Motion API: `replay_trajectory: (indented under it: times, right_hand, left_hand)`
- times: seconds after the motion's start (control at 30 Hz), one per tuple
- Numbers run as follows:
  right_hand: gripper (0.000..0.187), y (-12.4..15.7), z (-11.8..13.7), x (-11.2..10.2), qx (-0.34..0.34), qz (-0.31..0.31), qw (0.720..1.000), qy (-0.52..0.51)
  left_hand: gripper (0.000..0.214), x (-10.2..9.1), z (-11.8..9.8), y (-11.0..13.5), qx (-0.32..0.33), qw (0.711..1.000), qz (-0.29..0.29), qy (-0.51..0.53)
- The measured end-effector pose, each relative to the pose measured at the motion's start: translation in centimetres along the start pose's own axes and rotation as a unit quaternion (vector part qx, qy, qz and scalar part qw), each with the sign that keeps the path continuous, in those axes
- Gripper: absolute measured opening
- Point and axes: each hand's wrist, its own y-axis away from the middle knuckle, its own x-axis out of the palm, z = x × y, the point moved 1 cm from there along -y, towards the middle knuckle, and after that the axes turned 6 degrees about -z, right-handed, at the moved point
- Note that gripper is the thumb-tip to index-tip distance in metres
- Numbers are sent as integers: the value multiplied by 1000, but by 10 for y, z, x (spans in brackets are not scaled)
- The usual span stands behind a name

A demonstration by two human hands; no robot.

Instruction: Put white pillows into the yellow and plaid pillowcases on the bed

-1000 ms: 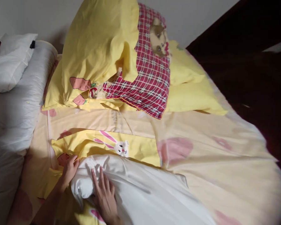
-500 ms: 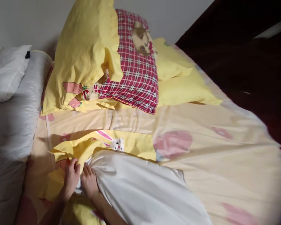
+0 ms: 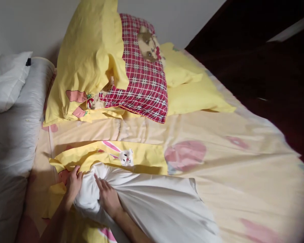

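Observation:
A yellow pillowcase (image 3: 147, 158) printed with a white rabbit lies on the bed, its near part crumpled. My left hand (image 3: 74, 182) grips the edge of its opening, thumb and fingers closed on the cloth. Beside it, a white pillow (image 3: 162, 202) reaches in from the lower right, its puffy end against the pillowcase opening. My right hand (image 3: 108, 197) is closed on the white pillow near that end, and folds fan out from there. Some of its fingertips are hidden in the fabric. More yellow cloth shows under both forearms.
Behind are a yellow pillow (image 3: 81, 60) with carrot prints, a red plaid cushion (image 3: 144, 87) and another yellow pillow (image 3: 200, 96). At left, a grey padded mattress (image 3: 12, 148) carries a small white pillow (image 3: 10, 77). The patterned bed sheet (image 3: 230, 168) drops off toward a dark floor.
My right hand has moved right, away from my left hand, and more of the white pillow's bunched end shows between them. My left hand has shifted slightly left with the pillowcase edge.

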Motion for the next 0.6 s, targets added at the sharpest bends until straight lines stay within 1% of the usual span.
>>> replay_trajectory:
  times: [0.03,0.1,0.17,0.23,0.27,0.33,0.37,0.4,0.47,0.5,0.53,0.57,0.6]
  right_hand:
    - [73,-2,11,0,-32,-4,999,-14]
    - [53,1,36,-3,-99,-28,994,-40]
    - [31,5,55,-5,-138,-41,988,-54]
    - [19,-1,61,0,-125,-12,991,-33]
    - [17,-7,59,3,-106,11,994,-15]
    - [22,-19,49,7,-66,46,997,14]
    - [28,-23,44,6,-50,49,997,20]
    - [37,-23,40,3,-36,38,998,21]
    - [64,-13,38,-6,-15,-11,1000,9]
    - [76,-4,40,-10,-16,-41,999,0]
    - [83,6,43,-12,-32,-70,997,-7]
    - [84,14,47,-12,-61,-90,994,-12]
    - [81,20,52,-9,-99,-97,990,-13]
  left_hand:
    - [37,-4,-7,0,5,1000,4,-16]
    - [36,-14,-22,1,21,999,7,-25]
    - [34,-24,-35,2,28,1000,-7,-9]
    - [34,-30,-42,4,20,999,-36,3]
    - [34,-31,-42,5,16,999,-44,3]
    - [34,-29,-37,6,17,999,-44,-5]
    - [34,-26,-32,7,22,999,-43,-12]
    - [34,-24,-26,7,30,998,-45,-19]
    - [33,-20,-14,4,49,996,-66,-21]
    - [32,-19,-7,1,58,995,-80,-13]
    - [31,-18,-2,-4,64,994,-89,2]
    - [29,-17,2,-8,66,993,-93,20]
    - [28,-17,6,-13,65,993,-94,36]
